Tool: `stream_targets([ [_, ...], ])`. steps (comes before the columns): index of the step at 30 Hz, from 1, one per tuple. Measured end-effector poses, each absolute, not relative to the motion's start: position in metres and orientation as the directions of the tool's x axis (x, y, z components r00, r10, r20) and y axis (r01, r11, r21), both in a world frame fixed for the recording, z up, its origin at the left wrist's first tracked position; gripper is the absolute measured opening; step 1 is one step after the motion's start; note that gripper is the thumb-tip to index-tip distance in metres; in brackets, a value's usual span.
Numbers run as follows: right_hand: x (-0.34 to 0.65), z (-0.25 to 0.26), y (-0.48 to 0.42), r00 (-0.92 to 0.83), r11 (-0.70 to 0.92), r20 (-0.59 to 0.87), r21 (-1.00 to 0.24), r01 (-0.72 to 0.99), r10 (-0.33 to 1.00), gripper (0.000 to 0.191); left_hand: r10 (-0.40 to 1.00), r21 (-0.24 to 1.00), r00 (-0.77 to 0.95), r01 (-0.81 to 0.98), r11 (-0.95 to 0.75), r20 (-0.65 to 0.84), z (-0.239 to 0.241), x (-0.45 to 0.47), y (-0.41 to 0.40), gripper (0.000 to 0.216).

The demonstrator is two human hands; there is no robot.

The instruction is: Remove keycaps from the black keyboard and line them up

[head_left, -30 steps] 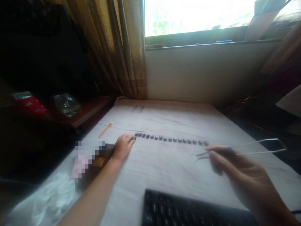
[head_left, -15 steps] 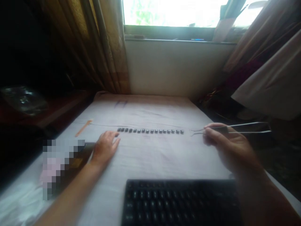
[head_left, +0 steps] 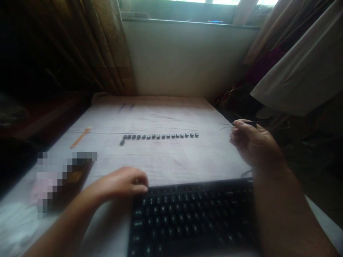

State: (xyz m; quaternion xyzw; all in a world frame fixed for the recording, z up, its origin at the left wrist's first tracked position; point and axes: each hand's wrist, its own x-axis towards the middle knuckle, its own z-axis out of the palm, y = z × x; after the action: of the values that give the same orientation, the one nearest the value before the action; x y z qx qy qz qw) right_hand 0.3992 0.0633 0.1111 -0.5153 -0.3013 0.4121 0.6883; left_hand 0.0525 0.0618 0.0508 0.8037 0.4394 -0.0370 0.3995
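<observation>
Keyboard (head_left: 187,219): near edge out of frame, right end hidden behind my right forearm (head_left: 282,210), some legends too blurred to read. My left hand (head_left: 127,182) was palm-down, fingers curled at its far left corner; couldn't tell whether they gripped it. Farther out, my right hand (head_left: 253,141) was raised, fingers pinching a puller (head_left: 251,124), thin wire prongs pointing left, back end faint. Dark squarish caps (head_left: 163,136) lay in a row on wrinkled cloth (head_left: 174,160), one cap (head_left: 122,142) just nearer me. Window (head_left: 184,9) was cut off.

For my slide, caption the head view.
Left hand at keyboard, right hand holding wire tool, row of black pieces beyond.
</observation>
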Motion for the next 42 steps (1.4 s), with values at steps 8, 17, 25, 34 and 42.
stream_targets([
  [8, 0.383, 0.089, 0.072, 0.306, 0.213, 0.176, -0.973, -0.092, 0.936, 0.015, 0.565, 0.65, 0.658, 0.714, -0.258, -0.498, 0.058, 0.056, 0.068, 0.021],
  [17, 0.339, 0.084, 0.055, 0.072, 0.175, 0.189, -0.969, 0.173, 0.979, 0.017, 0.636, 0.627, 0.611, 0.739, -0.246, -0.471, 0.053, 0.033, 0.083, 0.022],
  [25, 0.306, 0.074, 0.044, -0.137, 0.08, 0.045, -0.962, 0.261, 0.99, 0.03, 0.871, 0.518, 0.437, 0.81, -0.273, -0.225, 0.045, 0.015, 0.098, 0.021],
  [34, 0.266, 0.071, 0.044, -0.322, -0.15, -0.195, -0.976, 0.16, 0.926, 0.03, 0.906, 0.396, 0.269, 0.831, -0.39, 0.326, -0.01, 0.02, 0.11, 0.014],
  [42, 0.231, 0.066, 0.054, -0.363, -0.141, -0.154, -0.988, 0.064, 0.919, 0.036, 0.867, 0.323, 0.303, 0.838, -0.44, 0.396, -0.008, 0.022, 0.101, 0.01],
])
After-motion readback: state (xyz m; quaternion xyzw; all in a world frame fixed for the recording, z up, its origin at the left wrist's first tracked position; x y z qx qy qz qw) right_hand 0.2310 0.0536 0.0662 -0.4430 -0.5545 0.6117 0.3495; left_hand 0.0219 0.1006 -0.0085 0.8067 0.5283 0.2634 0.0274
